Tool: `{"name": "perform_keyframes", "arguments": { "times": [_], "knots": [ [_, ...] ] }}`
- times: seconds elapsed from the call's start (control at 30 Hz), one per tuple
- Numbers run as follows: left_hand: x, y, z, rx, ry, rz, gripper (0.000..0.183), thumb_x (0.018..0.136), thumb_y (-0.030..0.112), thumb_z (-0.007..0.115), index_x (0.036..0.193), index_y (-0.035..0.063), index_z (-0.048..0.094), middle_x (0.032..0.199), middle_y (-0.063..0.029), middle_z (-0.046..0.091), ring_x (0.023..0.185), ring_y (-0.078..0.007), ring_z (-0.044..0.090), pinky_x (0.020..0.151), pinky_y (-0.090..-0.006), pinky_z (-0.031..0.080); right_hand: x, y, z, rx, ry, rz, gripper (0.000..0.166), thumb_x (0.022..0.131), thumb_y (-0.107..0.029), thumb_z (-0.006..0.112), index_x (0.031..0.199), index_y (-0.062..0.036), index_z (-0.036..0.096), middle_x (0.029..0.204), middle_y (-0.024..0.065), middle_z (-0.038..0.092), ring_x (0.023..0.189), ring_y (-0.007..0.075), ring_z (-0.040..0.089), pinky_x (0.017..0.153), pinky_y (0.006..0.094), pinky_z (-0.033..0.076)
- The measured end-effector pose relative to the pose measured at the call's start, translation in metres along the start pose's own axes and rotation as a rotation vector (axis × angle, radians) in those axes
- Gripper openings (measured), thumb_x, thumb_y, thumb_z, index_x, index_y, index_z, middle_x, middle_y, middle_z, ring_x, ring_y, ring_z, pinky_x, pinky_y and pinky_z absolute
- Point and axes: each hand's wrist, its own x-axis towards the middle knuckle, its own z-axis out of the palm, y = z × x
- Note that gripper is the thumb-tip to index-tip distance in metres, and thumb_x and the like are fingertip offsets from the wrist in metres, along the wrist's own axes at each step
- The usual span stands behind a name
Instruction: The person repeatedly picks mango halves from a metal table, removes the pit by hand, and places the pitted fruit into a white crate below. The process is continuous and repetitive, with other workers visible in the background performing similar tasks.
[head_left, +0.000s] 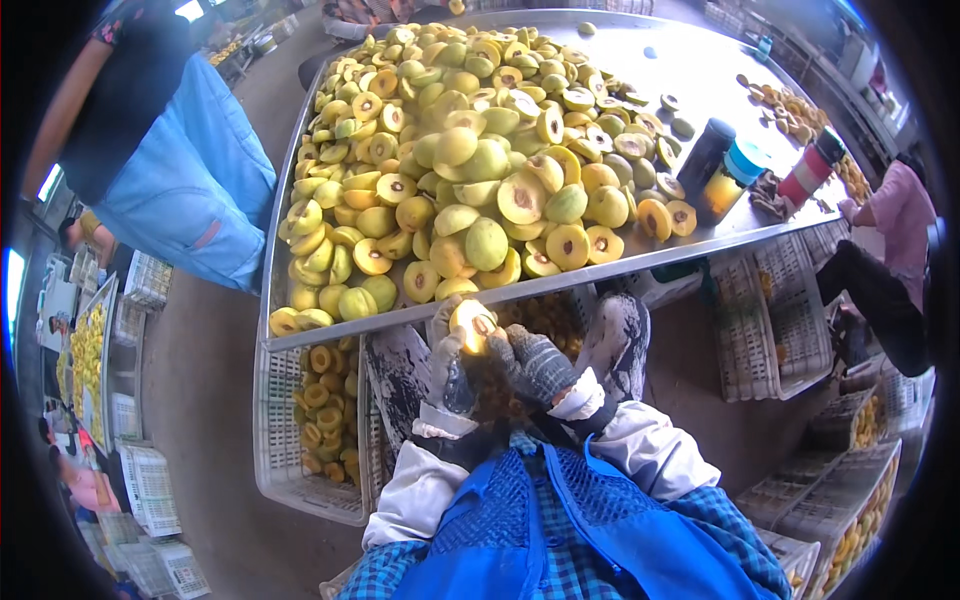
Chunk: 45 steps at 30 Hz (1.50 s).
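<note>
My left hand (452, 367), in a grey knit glove, grips a halved yellow stone fruit (469, 322) just below the front rim of the metal table (420, 315). Its cut face is turned up towards me, with a brown pit or pit hollow in the middle. Close against its right edge are the curled fingers of my gloved right hand (538, 365); whether they hold a small tool is hidden. Behind the rim rises a large heap of green-yellow fruit halves (487, 244), many showing brown centres.
A plastic crate (300, 491) of fruit halves stands by my left leg. Dark bottle (705, 161), blue-lidded bottle (731, 180) and red bottle (806, 176) stand on the table's right. A person in light blue trousers (187, 180) stands left; another in pink (900, 225) sits right, near stacked crates (776, 322).
</note>
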Motion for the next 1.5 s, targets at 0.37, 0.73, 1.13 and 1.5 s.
{"name": "perform_keyframes", "arguments": {
  "times": [0.37, 0.73, 1.13, 1.5],
  "knots": [
    [0.009, 0.015, 0.009, -0.432, 0.051, -0.137, 0.061, 0.095, 0.056, 0.046, 0.123, 0.0027, 0.051, 0.106, -0.0143, 0.063, 0.093, -0.0291, 0.063, 0.083, -0.0388, 0.054, 0.022, -0.042, 0.000, 1.052, 0.078, 0.197, 0.031, 0.087, -0.015, 0.069, 0.113, -0.0015, 0.060, 0.098, 0.0054, 0.067, 0.086, 0.0145, 0.062, 0.076, 0.0287, 0.051],
    [0.018, 0.056, -0.037, -0.753, 0.086, 0.072, 0.069, 0.094, 0.060, 0.039, 0.125, -0.0004, 0.051, 0.120, -0.0200, 0.058, 0.104, -0.0336, 0.056, 0.091, -0.0471, 0.048, 0.023, -0.055, 0.018, -0.232, 0.028, -0.267, 0.039, 0.093, -0.039, 0.056, 0.106, -0.0028, 0.054, 0.065, 0.0219, 0.061, 0.060, 0.0410, 0.062, 0.054, 0.0504, 0.047],
    [0.027, -0.001, -0.065, -0.334, -0.038, -0.034, 0.076, 0.088, 0.069, 0.041, 0.114, -0.0002, 0.056, 0.107, -0.0202, 0.063, 0.090, -0.0327, 0.063, 0.082, -0.0440, 0.053, 0.003, -0.040, 0.000, -0.300, 0.069, -0.218, 0.034, 0.094, -0.040, 0.054, 0.090, -0.0059, 0.053, 0.060, 0.0208, 0.060, 0.056, 0.0402, 0.061, 0.050, 0.0505, 0.046],
    [0.007, -0.004, -0.018, -0.228, 0.209, -0.109, 0.072, 0.089, 0.072, 0.032, 0.100, 0.0066, 0.061, 0.085, -0.0057, 0.063, 0.079, -0.0199, 0.060, 0.075, -0.0332, 0.050, 0.006, -0.027, 0.000, -0.351, 0.010, -0.166, 0.034, 0.094, -0.038, 0.053, 0.086, -0.0051, 0.052, 0.055, 0.0195, 0.057, 0.051, 0.0392, 0.059, 0.047, 0.0507, 0.044]
  ]
}}
